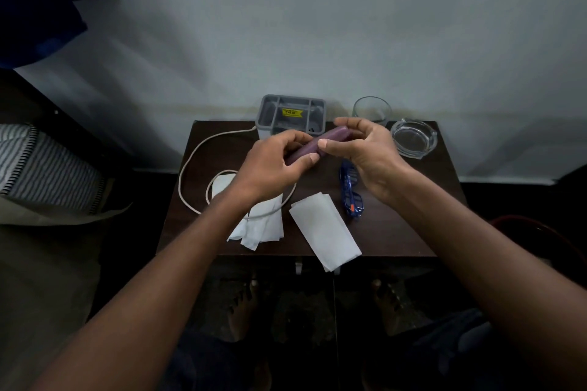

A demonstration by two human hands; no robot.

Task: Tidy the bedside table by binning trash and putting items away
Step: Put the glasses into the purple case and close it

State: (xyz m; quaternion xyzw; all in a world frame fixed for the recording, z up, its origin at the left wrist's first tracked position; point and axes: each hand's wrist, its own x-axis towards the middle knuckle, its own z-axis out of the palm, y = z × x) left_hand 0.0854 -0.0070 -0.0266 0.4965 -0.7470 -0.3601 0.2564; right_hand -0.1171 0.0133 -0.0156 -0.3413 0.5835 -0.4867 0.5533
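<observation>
Pale grey wall [317, 35] beyond the grip, dim light; striped bedding [47, 168] far left of it; dark floor [301, 311] below.

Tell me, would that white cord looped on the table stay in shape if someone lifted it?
Probably not. The white cord lies in loose curves, so it likely flops and dangles. One loop crosses the tissues, which might drag along.

Purple case [313, 145] between both hands' fingers [305, 159]
</observation>
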